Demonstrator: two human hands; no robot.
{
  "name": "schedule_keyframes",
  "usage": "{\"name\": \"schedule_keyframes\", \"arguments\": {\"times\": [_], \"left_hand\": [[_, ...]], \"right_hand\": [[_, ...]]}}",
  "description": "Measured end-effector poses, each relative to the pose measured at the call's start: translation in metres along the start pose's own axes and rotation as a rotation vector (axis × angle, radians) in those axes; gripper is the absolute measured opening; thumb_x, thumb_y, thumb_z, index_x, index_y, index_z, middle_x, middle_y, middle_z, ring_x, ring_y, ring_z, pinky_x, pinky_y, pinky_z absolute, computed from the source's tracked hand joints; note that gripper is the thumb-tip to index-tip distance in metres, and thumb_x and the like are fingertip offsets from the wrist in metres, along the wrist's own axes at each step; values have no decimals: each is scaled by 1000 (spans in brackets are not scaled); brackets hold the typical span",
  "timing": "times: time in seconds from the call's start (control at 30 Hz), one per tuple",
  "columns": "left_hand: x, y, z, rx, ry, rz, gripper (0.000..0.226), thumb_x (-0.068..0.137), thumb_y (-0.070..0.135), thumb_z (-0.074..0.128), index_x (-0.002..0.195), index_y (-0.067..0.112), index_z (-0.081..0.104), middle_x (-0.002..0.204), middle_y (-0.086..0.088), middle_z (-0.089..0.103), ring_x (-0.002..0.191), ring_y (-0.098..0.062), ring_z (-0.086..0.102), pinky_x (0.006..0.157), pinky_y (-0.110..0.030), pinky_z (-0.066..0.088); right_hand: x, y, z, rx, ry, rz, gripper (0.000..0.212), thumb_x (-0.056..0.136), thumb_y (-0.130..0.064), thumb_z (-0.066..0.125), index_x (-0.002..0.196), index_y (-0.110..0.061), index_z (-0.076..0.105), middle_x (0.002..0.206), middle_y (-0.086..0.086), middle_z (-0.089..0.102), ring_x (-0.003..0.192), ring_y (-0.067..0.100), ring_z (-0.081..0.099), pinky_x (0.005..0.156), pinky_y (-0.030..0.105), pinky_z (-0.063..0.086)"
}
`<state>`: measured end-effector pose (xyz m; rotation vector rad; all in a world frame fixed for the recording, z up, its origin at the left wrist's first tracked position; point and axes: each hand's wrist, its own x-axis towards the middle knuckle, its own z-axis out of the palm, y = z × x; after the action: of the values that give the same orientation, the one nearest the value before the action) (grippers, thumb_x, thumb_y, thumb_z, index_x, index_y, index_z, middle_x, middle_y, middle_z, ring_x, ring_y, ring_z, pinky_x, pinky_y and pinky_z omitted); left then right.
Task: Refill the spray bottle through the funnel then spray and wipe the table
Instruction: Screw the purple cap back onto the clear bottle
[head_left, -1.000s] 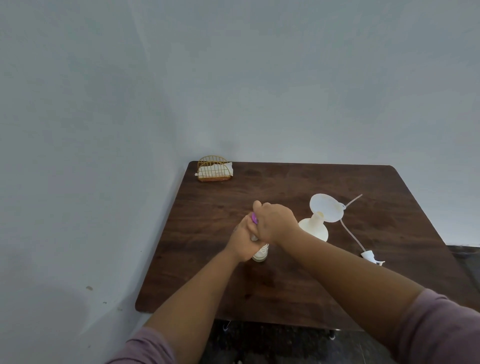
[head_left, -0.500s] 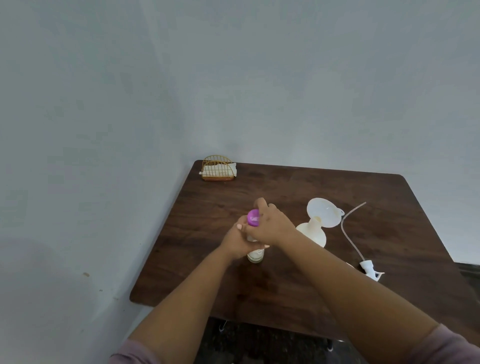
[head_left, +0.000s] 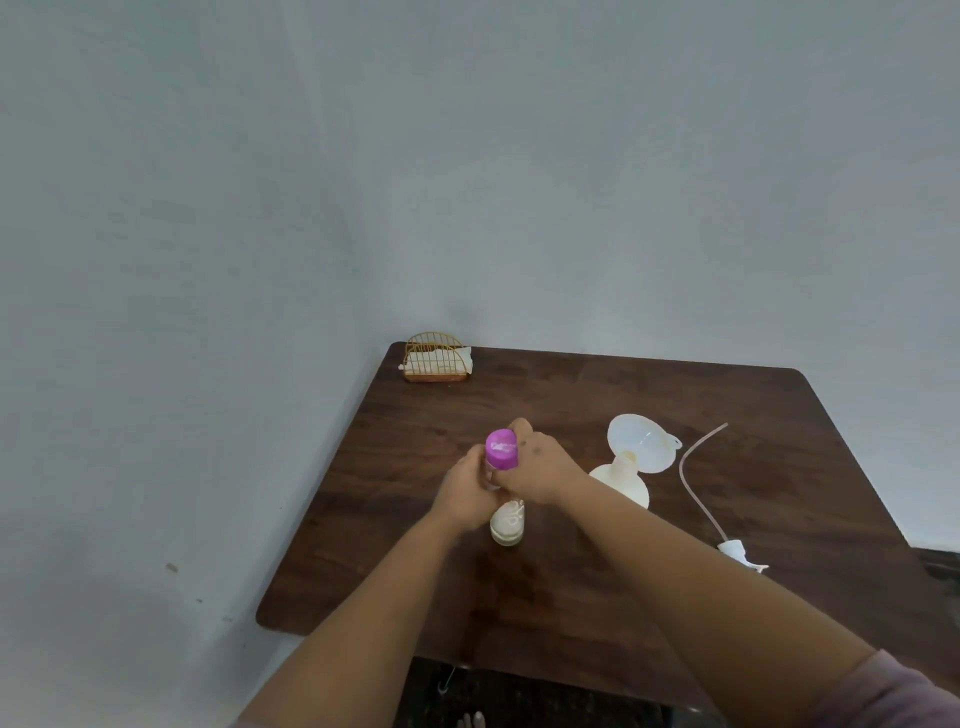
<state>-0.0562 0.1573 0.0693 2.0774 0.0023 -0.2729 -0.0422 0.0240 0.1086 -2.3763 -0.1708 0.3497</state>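
Observation:
A clear refill bottle (head_left: 508, 526) with a purple cap (head_left: 502, 449) stands upright on the brown table (head_left: 571, 597). My left hand (head_left: 465, 499) grips its body. My right hand (head_left: 540, 467) curls round the neck just beside the cap, fingers against it. To the right stands the cream spray bottle (head_left: 623, 480) with a white funnel (head_left: 641, 441) seated in its mouth. The spray head with its long tube (head_left: 698, 493) lies on the table further right, with its white nozzle (head_left: 737, 552) near the front.
A gold wire holder with white napkins (head_left: 435, 359) sits at the table's far left corner against the grey wall. The table's left edge runs along the wall. Dark floor shows beyond the near edge.
The purple cap, hidden under my right hand a second ago, now shows fully at the bottle top. The bottle has tipped slightly toward me, and my view has shifted down and left.

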Motion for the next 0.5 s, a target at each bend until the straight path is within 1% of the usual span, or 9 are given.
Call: {"name": "schedule_keyframes", "arguments": {"times": [0.03, 0.1, 0.17, 0.27, 0.37, 0.4, 0.5], "left_hand": [[4, 1, -5, 1, -15, 7, 57, 78, 13, 77, 128, 18, 51, 111, 7, 61, 106, -15, 61, 95, -37, 51], [15, 4, -14, -3, -43, 31, 55, 78, 13, 77, 126, 21, 52, 107, 10, 62, 103, -13, 62, 91, -31, 51], [29, 8, -25, -14, -68, 55, 50, 79, 13, 77, 120, 23, 51, 104, 10, 64, 100, -12, 64, 87, -28, 51], [59, 16, -42, -18, -94, 96, 50, 80, 16, 78, 121, 20, 49, 109, 4, 65, 99, -13, 65, 88, -32, 54], [93, 29, -58, -28, -113, 121, 50, 82, 17, 76, 121, 18, 46, 105, 7, 62, 95, -6, 62, 81, -23, 51], [105, 32, -62, -20, -108, 126, 49, 82, 17, 76, 121, 18, 46, 105, 7, 62, 96, -8, 62, 83, -25, 51], [139, 40, -70, 6, -97, 153, 52, 80, 16, 77, 121, 18, 45, 109, 2, 62, 101, -18, 63, 92, -38, 53]], "right_hand": [[4, -3, -4, -11, -5, 2, 54, 80, -27, 71, 122, -17, 39, 108, 6, 59, 91, 17, 59, 72, 24, 50], [14, -10, -13, -16, -17, 4, 51, 80, -28, 71, 119, -17, 39, 106, 6, 59, 89, 16, 59, 70, 23, 50], [25, -20, -24, -25, -15, 11, 52, 80, -29, 70, 120, -17, 40, 106, 5, 59, 89, 15, 58, 74, 26, 52], [48, -34, -42, -45, 11, 18, 53, 80, -33, 70, 120, -16, 41, 107, 5, 58, 90, 16, 58, 76, 28, 50], [78, -42, -56, -59, 64, 5, 55, 79, -35, 71, 121, -14, 41, 107, 5, 58, 91, 18, 57, 75, 27, 48], [88, -44, -59, -54, 87, 4, 57, 79, -34, 71, 122, -14, 40, 108, 5, 57, 92, 18, 57, 77, 27, 48], [116, -46, -65, -16, 164, 11, 58, 78, -34, 73, 122, -15, 39, 111, 7, 59, 94, 20, 57, 80, 30, 49]]}}
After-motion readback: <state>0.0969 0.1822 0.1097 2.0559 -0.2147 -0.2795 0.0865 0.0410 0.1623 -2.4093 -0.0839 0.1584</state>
